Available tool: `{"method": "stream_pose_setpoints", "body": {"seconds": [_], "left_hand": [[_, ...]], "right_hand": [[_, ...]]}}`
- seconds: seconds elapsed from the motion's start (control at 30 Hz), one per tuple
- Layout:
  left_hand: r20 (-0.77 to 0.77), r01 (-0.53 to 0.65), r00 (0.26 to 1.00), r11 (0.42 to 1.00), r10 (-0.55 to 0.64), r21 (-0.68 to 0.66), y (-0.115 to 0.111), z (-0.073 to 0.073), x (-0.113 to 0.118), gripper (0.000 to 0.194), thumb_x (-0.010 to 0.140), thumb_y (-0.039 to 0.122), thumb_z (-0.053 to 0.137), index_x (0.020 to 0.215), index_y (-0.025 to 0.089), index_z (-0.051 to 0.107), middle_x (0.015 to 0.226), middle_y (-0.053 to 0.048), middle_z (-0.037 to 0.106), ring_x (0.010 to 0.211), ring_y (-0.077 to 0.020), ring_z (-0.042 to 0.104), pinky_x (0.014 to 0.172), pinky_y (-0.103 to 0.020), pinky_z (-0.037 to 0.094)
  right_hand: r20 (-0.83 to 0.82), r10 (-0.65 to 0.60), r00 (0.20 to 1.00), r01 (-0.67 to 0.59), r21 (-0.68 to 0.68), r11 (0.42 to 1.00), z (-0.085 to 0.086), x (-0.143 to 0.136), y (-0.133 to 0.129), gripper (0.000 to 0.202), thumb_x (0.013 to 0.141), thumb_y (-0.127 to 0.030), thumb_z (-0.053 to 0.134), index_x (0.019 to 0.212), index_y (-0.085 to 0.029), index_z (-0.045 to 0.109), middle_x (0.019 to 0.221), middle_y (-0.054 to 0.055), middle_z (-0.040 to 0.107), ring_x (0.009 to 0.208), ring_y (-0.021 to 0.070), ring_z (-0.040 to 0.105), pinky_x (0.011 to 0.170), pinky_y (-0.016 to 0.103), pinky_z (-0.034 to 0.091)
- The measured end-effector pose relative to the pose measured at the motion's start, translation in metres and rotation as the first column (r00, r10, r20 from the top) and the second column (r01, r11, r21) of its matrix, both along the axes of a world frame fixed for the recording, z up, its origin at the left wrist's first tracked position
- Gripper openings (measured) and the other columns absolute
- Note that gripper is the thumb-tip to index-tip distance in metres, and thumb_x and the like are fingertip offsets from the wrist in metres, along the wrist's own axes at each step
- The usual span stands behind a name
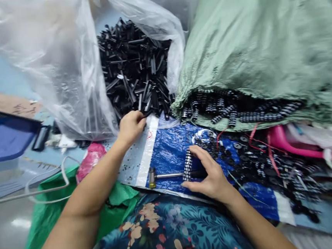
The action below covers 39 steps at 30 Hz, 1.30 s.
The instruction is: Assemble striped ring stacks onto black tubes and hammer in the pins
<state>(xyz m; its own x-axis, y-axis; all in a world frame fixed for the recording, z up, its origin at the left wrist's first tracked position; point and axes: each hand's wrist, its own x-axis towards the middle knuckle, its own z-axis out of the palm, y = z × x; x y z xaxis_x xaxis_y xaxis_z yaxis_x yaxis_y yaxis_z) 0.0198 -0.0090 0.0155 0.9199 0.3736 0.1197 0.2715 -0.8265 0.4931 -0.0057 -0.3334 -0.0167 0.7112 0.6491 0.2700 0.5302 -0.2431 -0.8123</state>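
Note:
At the front of a heap of thin black plastic pieces point(137, 65), my left hand point(131, 127) is closed, its fingertips pinching what looks like one black piece point(148, 113). My right hand point(211, 174) grips a stack of black number rings with white digits point(187, 165) by its two ends, between thumb and fingers. The stack stands lengthwise over a blue plastic sheet point(167, 143). Beneath the right hand lies a small hammer point(152, 177) with a metal shaft and a yellowish face; its dark handle is partly hidden by the stack and hand.
A clear plastic bag point(62, 71) surrounds the heap. On the right, a green woven sack point(258, 46) spills more ring stacks point(232, 115). Loose rings point(250, 159) and a pink handle point(280, 141) lie below it. A white cable point(63, 180) runs on the left beside a pink bundle point(90, 160).

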Motion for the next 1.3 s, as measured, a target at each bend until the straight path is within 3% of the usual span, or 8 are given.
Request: {"method": "stream_pose_setpoints", "body": {"seconds": [0.23, 0.33, 0.43, 0.53, 0.63, 0.77, 1.03, 1.3], "left_hand": [[0.097, 0.349, 0.931, 0.786, -0.351, -0.511, -0.082, 0.006, -0.048, 0.019, 0.083, 0.025, 0.065, 0.097, 0.023, 0.077, 0.085, -0.004, 0.074, 0.079, -0.0187, 0.066, 0.076, -0.033, 0.051], [0.130, 0.165, 0.986, 0.604, -0.102, -0.780, -0.112, 0.008, -0.054, 0.017, 0.078, 0.025, 0.070, 0.093, 0.020, 0.073, 0.080, -0.002, 0.071, 0.071, -0.0158, 0.065, 0.070, -0.029, 0.052], [0.061, 0.005, 0.981, 0.289, 0.186, -0.957, -0.126, 0.006, -0.051, 0.020, 0.071, 0.026, 0.077, 0.084, 0.016, 0.066, 0.071, 0.001, 0.066, 0.063, -0.0110, 0.061, 0.063, -0.023, 0.049], [0.025, 0.003, 0.962, 0.080, 0.270, -0.997, -0.131, 0.003, -0.050, 0.026, 0.073, 0.028, 0.075, 0.088, 0.018, 0.057, 0.080, 0.001, 0.070, 0.067, -0.0100, 0.063, 0.067, -0.022, 0.050], [0.017, 0.006, 0.978, 0.050, 0.207, -0.999, -0.138, 0.001, -0.054, 0.031, 0.081, 0.037, 0.071, 0.097, 0.022, 0.049, 0.072, 0.005, 0.068, 0.046, -0.0069, 0.052, 0.050, -0.019, 0.040], [-0.067, -0.066, 0.998, 0.074, -0.009, -0.995, -0.150, -0.001, -0.063, 0.040, 0.088, 0.056, 0.063, 0.091, 0.016, 0.058, 0.058, 0.004, 0.059, 0.041, -0.0053, 0.039, 0.043, -0.020, 0.025], [-0.145, -0.144, 0.989, -0.239, -0.011, -0.960, -0.152, 0.002, -0.070, 0.044, 0.066, 0.046, 0.089, 0.088, 0.013, 0.070, 0.075, 0.000, 0.067, 0.064, -0.0100, 0.060, 0.066, -0.024, 0.047], [-0.173, -0.161, 0.985, -0.304, 0.012, -0.939, -0.143, -0.006, -0.073, 0.041, 0.060, 0.032, 0.094, 0.088, 0.014, 0.070, 0.078, 0.000, 0.073, 0.069, -0.0129, 0.068, 0.074, -0.028, 0.053]], "right_hand": [[-0.257, -0.136, 0.957, 0.189, 0.195, 0.963, 0.006, 0.009, 0.000, 0.098, 0.067, -0.050, 0.087, 0.150, -0.030, 0.039, 0.156, 0.012, 0.043, 0.143, 0.0310, 0.046, 0.119, 0.051, 0.042], [-0.391, -0.013, 0.920, 0.116, 0.239, 0.964, 0.009, 0.004, 0.012, 0.098, 0.065, -0.058, 0.087, 0.147, -0.030, 0.042, 0.152, 0.012, 0.048, 0.140, 0.0292, 0.050, 0.118, 0.049, 0.042], [-0.527, 0.103, 0.844, 0.088, 0.325, 0.941, 0.007, -0.005, 0.018, 0.100, 0.063, -0.068, 0.083, 0.144, -0.028, 0.043, 0.145, 0.013, 0.055, 0.134, 0.0285, 0.056, 0.114, 0.046, 0.047], [-0.480, 0.103, 0.871, 0.086, 0.355, 0.931, 0.006, -0.009, 0.013, 0.094, 0.071, -0.071, 0.076, 0.146, -0.027, 0.041, 0.141, 0.014, 0.058, 0.131, 0.0285, 0.060, 0.110, 0.046, 0.051], [-0.080, -0.130, 0.988, 0.147, 0.260, 0.954, 0.008, -0.008, 0.002, 0.089, 0.078, -0.052, 0.080, 0.151, -0.027, 0.037, 0.149, 0.016, 0.050, 0.138, 0.0311, 0.053, 0.112, 0.052, 0.049], [0.406, -0.157, 0.900, 0.107, 0.144, 0.984, 0.009, -0.006, 0.000, 0.102, 0.073, -0.035, 0.087, 0.157, -0.020, 0.031, 0.150, 0.021, 0.046, 0.138, 0.0354, 0.050, 0.110, 0.057, 0.050], [0.523, -0.137, 0.841, 0.099, 0.100, 0.990, 0.008, -0.007, 0.017, 0.104, 0.075, -0.044, 0.085, 0.158, -0.015, 0.029, 0.143, 0.023, 0.052, 0.132, 0.0355, 0.056, 0.103, 0.053, 0.058], [0.582, -0.098, 0.807, 0.094, 0.038, 0.995, 0.003, -0.008, 0.012, 0.105, 0.075, -0.045, 0.084, 0.158, -0.015, 0.028, 0.143, 0.022, 0.055, 0.128, 0.0336, 0.061, 0.097, 0.047, 0.063]]}}
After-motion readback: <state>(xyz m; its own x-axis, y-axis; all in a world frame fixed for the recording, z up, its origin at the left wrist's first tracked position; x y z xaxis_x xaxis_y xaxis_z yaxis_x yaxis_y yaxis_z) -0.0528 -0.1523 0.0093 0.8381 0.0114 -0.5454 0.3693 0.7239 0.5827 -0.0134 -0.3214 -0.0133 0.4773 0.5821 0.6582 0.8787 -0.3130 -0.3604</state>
